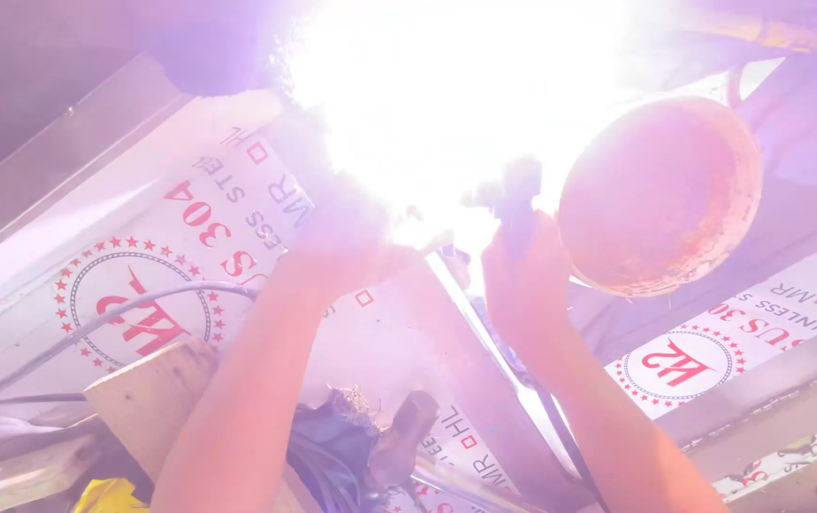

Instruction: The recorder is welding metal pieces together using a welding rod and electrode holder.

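Two bare hands are raised toward a very bright white-violet glare [446, 104] that washes out the upper middle of the view. The left hand [347, 242] is seen close under the glare, with its fingers bleached by the light; whether it is clenched or released cannot be told. The right hand [522, 271] is clenched around a dark torch-like tool [513, 195], whose tip is pointed up into the glare and from whose lower end a thin dark cable [560, 427] is trailed down along the right forearm. Just beside the right hand, on its right, a round, rust-coloured dome-shaped object [660, 195] is shown, tilted. Behind the hands, metal sheets covered with white protective film [171, 256] bearing red printed marks are laid edge to edge, and a narrow bright strip [475, 323] is seen between them, running down from the glare. A grey cable [95, 328] is curved across the left sheet. At the lower left a piece of pale wood [147, 394] is visible, with a hammer head [408, 418] and dark tangled material near it, below the left forearm.
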